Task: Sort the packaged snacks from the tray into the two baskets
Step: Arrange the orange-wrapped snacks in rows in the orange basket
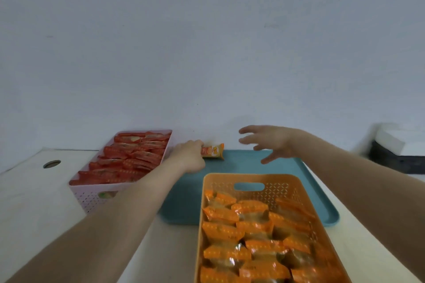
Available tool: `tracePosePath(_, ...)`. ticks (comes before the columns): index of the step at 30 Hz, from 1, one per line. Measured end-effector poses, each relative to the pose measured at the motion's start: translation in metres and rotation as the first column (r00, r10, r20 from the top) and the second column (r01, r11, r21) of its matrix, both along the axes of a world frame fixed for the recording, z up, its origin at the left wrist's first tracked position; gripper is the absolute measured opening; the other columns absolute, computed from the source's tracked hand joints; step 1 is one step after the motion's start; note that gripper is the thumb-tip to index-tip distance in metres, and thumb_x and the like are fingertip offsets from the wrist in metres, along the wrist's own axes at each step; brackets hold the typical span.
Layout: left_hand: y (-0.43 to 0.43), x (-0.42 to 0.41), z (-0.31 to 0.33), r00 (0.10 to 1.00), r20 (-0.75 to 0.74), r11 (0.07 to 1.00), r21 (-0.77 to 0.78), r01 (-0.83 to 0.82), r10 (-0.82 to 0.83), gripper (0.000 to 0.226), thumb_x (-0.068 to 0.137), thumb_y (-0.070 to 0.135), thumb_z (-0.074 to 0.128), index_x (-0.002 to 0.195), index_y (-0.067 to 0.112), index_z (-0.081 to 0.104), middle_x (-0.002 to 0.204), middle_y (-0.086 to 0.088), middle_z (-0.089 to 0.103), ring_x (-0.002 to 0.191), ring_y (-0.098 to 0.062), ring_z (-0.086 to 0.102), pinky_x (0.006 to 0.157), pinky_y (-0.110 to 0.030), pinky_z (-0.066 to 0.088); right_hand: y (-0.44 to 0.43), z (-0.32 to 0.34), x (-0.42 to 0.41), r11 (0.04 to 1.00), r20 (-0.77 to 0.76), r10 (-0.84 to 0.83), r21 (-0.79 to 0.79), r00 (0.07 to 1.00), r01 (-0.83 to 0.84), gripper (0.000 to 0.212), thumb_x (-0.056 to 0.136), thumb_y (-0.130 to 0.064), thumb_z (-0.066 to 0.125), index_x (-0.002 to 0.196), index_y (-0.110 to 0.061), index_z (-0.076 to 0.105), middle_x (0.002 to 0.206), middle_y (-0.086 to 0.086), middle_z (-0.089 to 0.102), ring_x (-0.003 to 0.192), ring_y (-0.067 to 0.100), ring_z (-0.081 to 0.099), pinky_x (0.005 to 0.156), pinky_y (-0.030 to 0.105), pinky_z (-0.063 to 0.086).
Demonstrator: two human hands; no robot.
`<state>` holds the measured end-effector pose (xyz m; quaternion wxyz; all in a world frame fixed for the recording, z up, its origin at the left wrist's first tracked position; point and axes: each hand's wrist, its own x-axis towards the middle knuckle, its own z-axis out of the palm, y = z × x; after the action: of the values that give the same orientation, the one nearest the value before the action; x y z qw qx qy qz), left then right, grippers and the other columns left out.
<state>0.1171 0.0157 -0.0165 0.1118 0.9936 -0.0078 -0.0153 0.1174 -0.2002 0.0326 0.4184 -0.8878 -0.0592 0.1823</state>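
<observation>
A teal tray (184, 193) lies in the middle of the table. At its far edge my left hand (189, 156) grips one end of an orange snack packet (213, 151). My right hand (269, 142) hovers above the tray's far right part, fingers spread, holding nothing. A pink basket (92, 195) on the left is filled with several red packets (131, 158). An orange basket (243, 179) rests on the tray's near part and holds several orange packets (250, 236).
The white table (34, 202) has a round cable hole (52, 164) at the far left. A pale wall rises right behind the tray. A dark block with a white top (400, 151) stands at the far right.
</observation>
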Motion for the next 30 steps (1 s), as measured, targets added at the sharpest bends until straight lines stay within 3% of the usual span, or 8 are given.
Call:
tracePosePath(3,-0.001,0.032,-0.023,0.998,-0.029,0.966,0.252,-0.049,0.058,0.065,0.083,0.017,0.054,0.144,0.017,0.03,0.145,-0.015,0.027,0.134,-0.044,0.026,0.11,-0.051,0.03,0.031,-0.017,0.043,0.912,-0.02,0.211,-0.356,0.977,-0.204,0.054,0.095,-0.036,0.055,0.145,-0.033,0.034,0.153,0.0,0.033,0.134,0.024,0.038,0.097,0.043,0.051)
tracePosePath(9,0.0,0.062,-0.055,0.997,0.075,0.992,0.124,0.008,-0.017,0.06,0.082,0.015,0.061,0.138,0.016,0.039,0.137,-0.013,0.048,0.124,-0.034,0.047,0.099,-0.043,0.045,0.078,-0.045,0.097,0.718,-0.076,0.409,-0.588,0.909,-0.373,0.072,0.09,-0.034,0.062,0.149,-0.031,0.02,0.111,0.003,0.051,0.102,0.022,0.058,0.087,0.038,0.056)
tracePosePath(11,-0.001,0.06,-0.052,0.989,0.113,0.994,0.066,0.087,-0.094,0.05,0.084,0.021,0.061,0.131,0.02,0.043,0.125,-0.009,0.058,0.109,-0.028,0.056,0.088,-0.038,0.05,0.078,-0.054,0.105,0.601,-0.097,0.442,-0.706,0.892,-0.375,0.076,0.083,-0.037,0.07,0.145,-0.024,0.029,0.11,0.004,0.056,0.094,0.021,0.061,0.08,0.034,0.055)
tracePosePath(14,0.0,0.058,-0.043,0.991,0.131,0.969,-0.245,0.032,0.0,0.038,0.086,0.031,0.061,0.12,0.021,0.047,0.111,-0.003,0.062,0.093,-0.02,0.057,0.079,-0.035,0.049,0.075,-0.061,0.108,0.448,-0.132,0.483,-0.813,0.866,-0.373,0.067,0.074,-0.042,0.078,0.129,-0.012,0.054,0.117,0.009,0.064,0.097,0.024,0.062,0.078,0.03,0.05)
tracePosePath(18,-0.005,0.038,-0.027,0.926,0.265,0.847,-0.523,-0.097,0.269,0.034,0.083,0.042,0.064,0.105,0.019,0.05,0.101,0.0,0.064,0.091,-0.022,0.061,0.08,-0.037,0.051,0.056,-0.035,0.086,0.606,0.098,0.453,-0.763,0.886,-0.225,0.047,0.081,-0.033,0.074,0.117,-0.008,0.057,0.098,0.008,0.069,0.087,0.026,0.066,0.066,0.03,0.05)
tracePosePath(22,-0.009,-0.009,0.017,0.866,0.419,0.695,-0.708,0.122,0.275,0.019,0.081,0.042,0.069,0.087,0.024,0.065,0.088,0.008,0.069,0.083,-0.008,0.065,0.07,-0.027,0.05,0.02,0.015,0.032,0.942,0.159,0.263,-0.256,0.951,-0.218,0.038,0.085,-0.02,0.072,0.112,-0.014,0.046,0.093,0.009,0.067,0.077,0.021,0.071,0.062,0.031,0.057)
tracePosePath(26,-0.017,-0.071,0.054,0.816,0.552,0.636,-0.696,0.334,0.175,0.014,0.086,0.039,0.067,0.078,0.029,0.071,0.081,0.011,0.073,0.08,-0.005,0.069,0.077,-0.027,0.052,-0.017,0.05,-0.044,0.974,0.38,0.216,-0.149,0.899,-0.171,0.02,0.087,-0.025,0.07,0.102,-0.013,0.063,0.087,0.007,0.07,0.075,0.013,0.065,0.06,0.023,0.048)
tracePosePath(30,-0.028,-0.11,0.068,0.827,0.562,0.66,-0.626,0.415,0.012,0.015,0.087,0.04,0.065,0.076,0.033,0.073,0.077,0.016,0.074,0.075,-0.002,0.068,0.072,-0.022,0.052,-0.044,0.061,-0.095,0.962,0.371,0.216,-0.237,0.903,-0.133,0.022,0.089,-0.025,0.066,0.11,-0.018,0.061,0.09,-0.001,0.064,0.066,0.006,0.057,0.056,0.018,0.046)
